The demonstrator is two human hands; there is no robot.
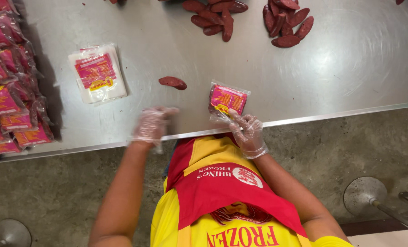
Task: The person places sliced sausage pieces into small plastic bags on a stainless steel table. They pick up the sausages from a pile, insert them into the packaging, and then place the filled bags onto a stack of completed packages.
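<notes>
Fingers (238, 120) of right hand (249, 133) touch filled packet (227, 99)'s near edge.

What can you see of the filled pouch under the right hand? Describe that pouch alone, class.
The pouch is a small, clear plastic bag with a pink and yellow label facing up. Dark red sausages show through it, so it looks full. It lies flat near the front edge of the steel table, slightly tilted. The gloved right hand presses its near edge with its fingertips. Whether it is sealed cannot be told.
</notes>
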